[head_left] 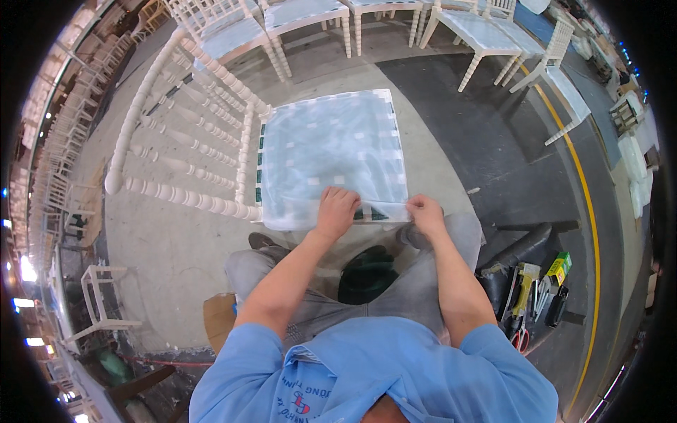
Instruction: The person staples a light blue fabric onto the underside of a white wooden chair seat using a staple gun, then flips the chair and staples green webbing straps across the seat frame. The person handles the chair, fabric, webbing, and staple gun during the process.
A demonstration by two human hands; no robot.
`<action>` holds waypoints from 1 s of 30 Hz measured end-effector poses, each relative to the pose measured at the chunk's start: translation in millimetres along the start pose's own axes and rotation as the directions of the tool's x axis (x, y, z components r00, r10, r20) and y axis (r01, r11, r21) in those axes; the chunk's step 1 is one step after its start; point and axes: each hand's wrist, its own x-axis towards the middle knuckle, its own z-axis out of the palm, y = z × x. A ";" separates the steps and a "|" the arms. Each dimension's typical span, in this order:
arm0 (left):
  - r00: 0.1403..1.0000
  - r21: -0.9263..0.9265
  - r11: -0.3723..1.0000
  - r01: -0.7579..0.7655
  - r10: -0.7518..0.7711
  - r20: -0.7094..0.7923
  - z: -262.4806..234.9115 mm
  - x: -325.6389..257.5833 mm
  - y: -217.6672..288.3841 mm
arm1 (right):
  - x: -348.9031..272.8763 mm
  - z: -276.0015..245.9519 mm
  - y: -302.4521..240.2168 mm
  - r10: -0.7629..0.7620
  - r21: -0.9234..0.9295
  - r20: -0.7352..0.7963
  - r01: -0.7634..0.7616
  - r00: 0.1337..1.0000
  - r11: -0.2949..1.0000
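In front of me stands a white wooden chair [185, 199] with a turned-spindle back, its back toward the left. A thin, pale bluish-white fabric sheet [324, 141] lies over its seat. Dark green webbing shows along the seat's left side and at the near right corner, where the sheet is folded back. My left hand [338, 209] is closed in a pinch on the sheet near the middle of the near edge. At the near right corner my right hand [426, 214] pinches the same sheet, its fingers together. The fingertips of both hands are partly hidden.
Several white chairs [307, 10] with covered seats stand across the back. To my right, a tool tray [518, 310] holds scissors, a yellow-handled tool and a green-yellow box [559, 268]. A white frame [106, 321] stands at the left. A yellow line [589, 204] runs along the dark floor.
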 end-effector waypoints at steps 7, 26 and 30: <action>0.983 0.223 0.958 -0.182 0.176 0.049 -20.2 2.4 -30.1 | 3.1 1.2 1.9 0.016 -0.006 -0.013 -0.016 1.000 1.000; 0.997 0.485 0.874 0.029 0.010 -0.078 -132.6 -25.2 -99.2 | -5.1 1.3 -9.9 -0.005 0.017 -0.037 0.005 0.999 1.000; 0.995 0.498 0.864 0.078 -0.037 -0.091 -131.8 -33.9 -97.7 | -2.6 -3.4 -3.7 -0.046 -0.009 -0.011 0.046 0.999 0.999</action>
